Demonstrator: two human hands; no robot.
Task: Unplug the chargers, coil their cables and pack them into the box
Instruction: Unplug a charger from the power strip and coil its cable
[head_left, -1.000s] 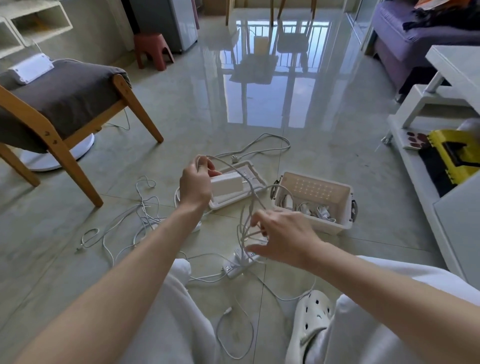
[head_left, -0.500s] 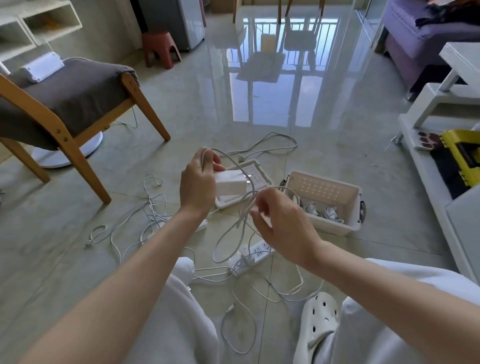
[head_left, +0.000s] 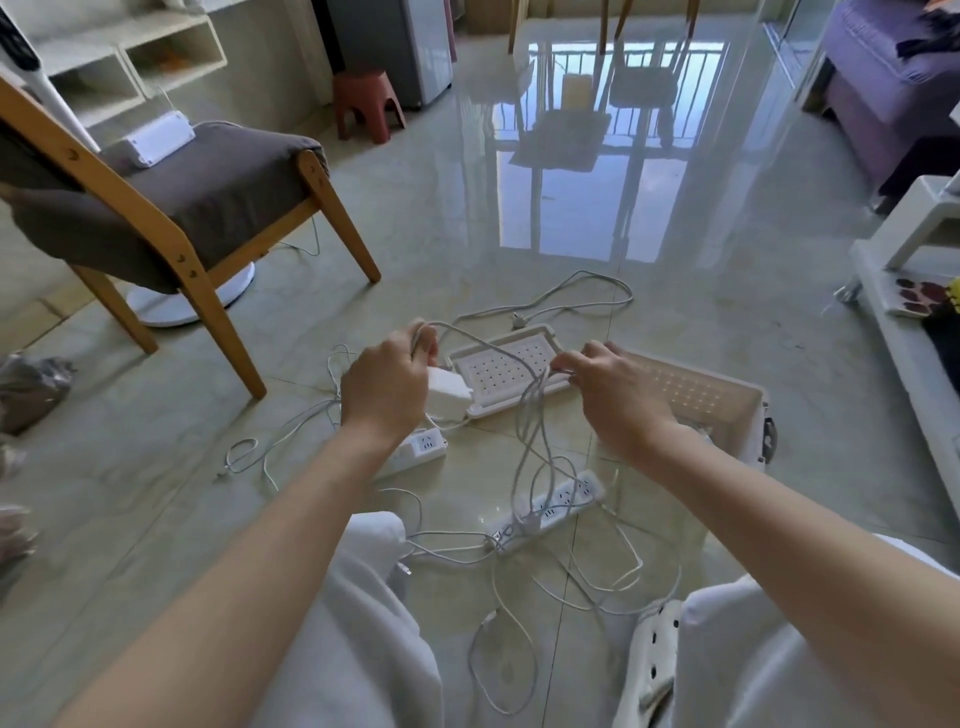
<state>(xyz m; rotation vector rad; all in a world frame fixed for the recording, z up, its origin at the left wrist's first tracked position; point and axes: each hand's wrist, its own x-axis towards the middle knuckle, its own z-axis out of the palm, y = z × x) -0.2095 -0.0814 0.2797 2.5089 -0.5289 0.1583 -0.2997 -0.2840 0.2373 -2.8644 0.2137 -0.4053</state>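
Coiling looks to be the step in hand; the left hand (head_left: 387, 387) holds a white charger (head_left: 445, 397) above the floor, its fingers (head_left: 423, 340) curled round the block and round a turn of the cable (head_left: 530, 415) at its top; from there the cable crosses over the box's lid (head_left: 498, 371), which lies flat on the floor, to the right hand (head_left: 621, 400), whose fingers (head_left: 571, 361) appear to pinch it; the slack hangs in long loops down to a power strip (head_left: 558, 501) near the knees, and whether its far end sits in a socket I cannot tell. To do this well, I would free that far end first, then lay even turns onto the left hand, letting the right hand feed the line with light tension so it neither kinks nor snags the other white leads on the tiles; the box (head_left: 737, 382) stands open just right of the lid, partly behind the right hand, close enough for a short drop once the coil is tucked.

Glossy pale tiles make the floor (head_left: 441, 218) slippery and reflective, so white cables are hard to pick out; at the left stands a wooden chair (head_left: 218, 176) with a grey cushion; a second power strip (head_left: 418, 449) lies under the left wrist; a red stool (head_left: 366, 101) sits at the back, a purple sofa (head_left: 872, 88) at the far right.
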